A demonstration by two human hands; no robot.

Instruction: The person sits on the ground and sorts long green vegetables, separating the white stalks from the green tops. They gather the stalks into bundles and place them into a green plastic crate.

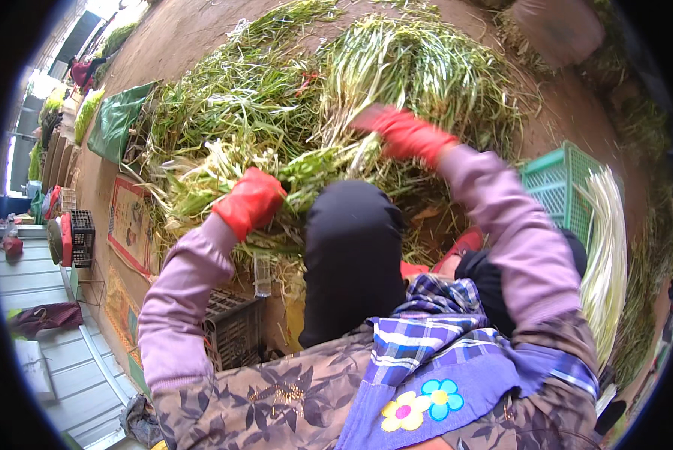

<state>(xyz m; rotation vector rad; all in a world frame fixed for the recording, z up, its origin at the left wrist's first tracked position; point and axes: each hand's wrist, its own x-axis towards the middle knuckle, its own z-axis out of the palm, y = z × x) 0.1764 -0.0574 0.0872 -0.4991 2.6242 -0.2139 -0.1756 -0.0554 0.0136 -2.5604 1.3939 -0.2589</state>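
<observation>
My left hand (252,203), in a red glove, is curled into a fist over a loose heap of leafy green stalks (319,166) in front of my knee. Its fingers are closed around some of these stalks, though the grip is mostly hidden under the glove. My right hand (401,135), also gloved in red, reaches forward to the near edge of a thick bundle of long green stalks (409,62). Motion blurs its fingertips, and I cannot tell whether they hold anything. Tangled green leaves and trimmings (229,107) spread over the ground beyond my left hand.
At my right stands a green plastic crate (564,185), with long pale peeled stalks (603,270) against it. A dark plastic crate (235,329) sits by my left leg, near a clear plastic cup (262,274). A green plastic sheet (120,121) and flattened printed cardboard (131,222) lie further left.
</observation>
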